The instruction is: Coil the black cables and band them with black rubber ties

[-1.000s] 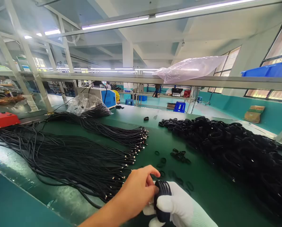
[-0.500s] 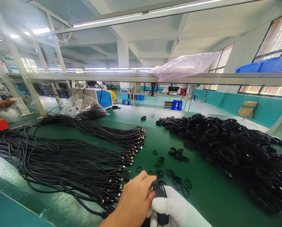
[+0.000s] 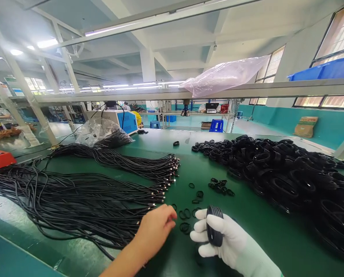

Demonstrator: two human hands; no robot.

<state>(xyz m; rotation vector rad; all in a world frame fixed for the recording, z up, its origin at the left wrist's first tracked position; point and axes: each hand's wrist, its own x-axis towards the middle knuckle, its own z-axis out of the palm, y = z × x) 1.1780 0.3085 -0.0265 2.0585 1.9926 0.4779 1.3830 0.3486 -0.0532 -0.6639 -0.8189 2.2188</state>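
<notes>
My right hand (image 3: 226, 234), in a white glove, holds a coiled black cable (image 3: 215, 226) between thumb and fingers. Bare, my left hand (image 3: 157, 225) is apart from it on the left, its fingers curled together; whether anything small is between them is hidden. Small black rings (image 3: 185, 228) lie on the green tabletop (image 3: 186, 167) between and beyond my hands. Long black cables (image 3: 88, 192) with metal-tipped connectors stretch out on the left, the nearest ends beside my left hand.
A large heap of coiled black cables (image 3: 276, 169) covers the right side. Farther back are a clear plastic bag (image 3: 102, 132), a blue and white machine (image 3: 127, 122) and an overhead rail (image 3: 149, 96). A red device (image 3: 0, 158) stands at the far left.
My left hand has come away from the coil and moved left. My right hand has shifted right and up with the coil, which now shows more fully.
</notes>
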